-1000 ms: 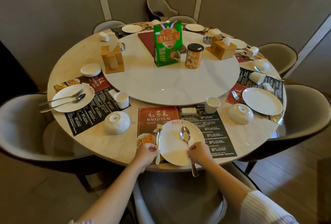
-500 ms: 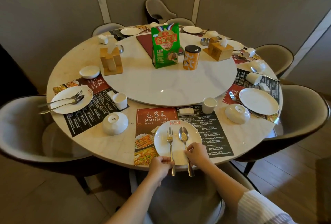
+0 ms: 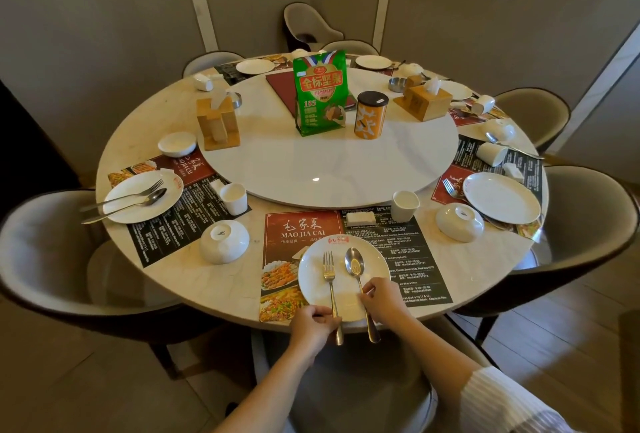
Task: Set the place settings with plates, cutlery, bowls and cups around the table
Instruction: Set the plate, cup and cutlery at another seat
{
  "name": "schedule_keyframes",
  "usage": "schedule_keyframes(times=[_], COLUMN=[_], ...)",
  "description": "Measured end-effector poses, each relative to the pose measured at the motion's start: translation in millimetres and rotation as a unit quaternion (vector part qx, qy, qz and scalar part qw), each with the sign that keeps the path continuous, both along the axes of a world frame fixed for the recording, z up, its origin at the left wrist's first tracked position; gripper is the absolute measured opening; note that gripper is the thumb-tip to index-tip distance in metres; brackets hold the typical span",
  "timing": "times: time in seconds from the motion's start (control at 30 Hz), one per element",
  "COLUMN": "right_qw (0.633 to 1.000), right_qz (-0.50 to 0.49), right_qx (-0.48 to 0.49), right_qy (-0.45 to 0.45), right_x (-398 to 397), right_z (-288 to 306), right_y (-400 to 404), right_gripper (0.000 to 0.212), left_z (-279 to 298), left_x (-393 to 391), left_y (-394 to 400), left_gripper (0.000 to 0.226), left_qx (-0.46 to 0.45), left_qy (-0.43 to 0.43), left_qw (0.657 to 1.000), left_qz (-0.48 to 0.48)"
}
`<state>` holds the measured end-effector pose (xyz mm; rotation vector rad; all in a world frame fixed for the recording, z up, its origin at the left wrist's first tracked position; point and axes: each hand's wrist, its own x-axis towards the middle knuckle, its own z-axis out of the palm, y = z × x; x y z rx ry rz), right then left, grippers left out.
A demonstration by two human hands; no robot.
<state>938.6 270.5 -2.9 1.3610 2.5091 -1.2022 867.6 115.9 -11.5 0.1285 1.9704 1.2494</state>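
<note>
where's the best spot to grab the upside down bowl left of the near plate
Grip the upturned bowl from straight above, fingers spread around its wide lower rim on the table. It sits mouth down, so only the small raised foot ring and the sloping, likely slippery wall are exposed. The space around it looks open, the nearest cup standing apart behind it.

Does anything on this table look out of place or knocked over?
Yes. On the far right, two white cups lie tipped on their sides: one on the dark placemat, another further back. The cups nearer the person stand upright. Two bowls sit upside down, perhaps deliberately.
</note>
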Motion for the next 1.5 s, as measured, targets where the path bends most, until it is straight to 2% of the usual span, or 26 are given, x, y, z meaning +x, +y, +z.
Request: schedule_keyframes(times=[0.67, 1.07, 1.27, 1.33, 1.5], right_qw=[1.000, 0.999, 0.997, 0.996, 0.995], right_qz=[0.001, -0.019, 0.017, 0.028, 0.087], right_qx=[0.012, 0.035, 0.081, 0.081, 0.039], right_qy=[-0.006, -0.009, -0.002, 0.005, 0.024], right_x=[-0.4, -5.3, -36.9, -53.9, -112.6], right_z=[-1.2, 5.1, 20.1, 23.7, 30.0], right_y=[-0.4, -0.4, -10.8, -17.4, -40.5], right_gripper=[0.019, 0.031, 0.031, 0.028, 0.024], left_z=[-0.8, -0.6, 9.4, 14.9, 20.4], left_x=[-0.5, -4.6, -28.1, -48.3, -125.9], left_y=[-1.9, -3.0, -13.1, -21.4, -50.2], left_gripper=[0.025, 0.027, 0.030, 0.027, 0.024], left_qx=[-0.005, 0.009, -0.009, -0.035, -0.108], left_qy=[0.066, 0.036, 0.008, 0.034, 0.171], left_qw=[0.996, 0.998, 0.999, 0.998, 0.978], left_qz=[-0.051, -0.056, -0.047, -0.033, 0.055])
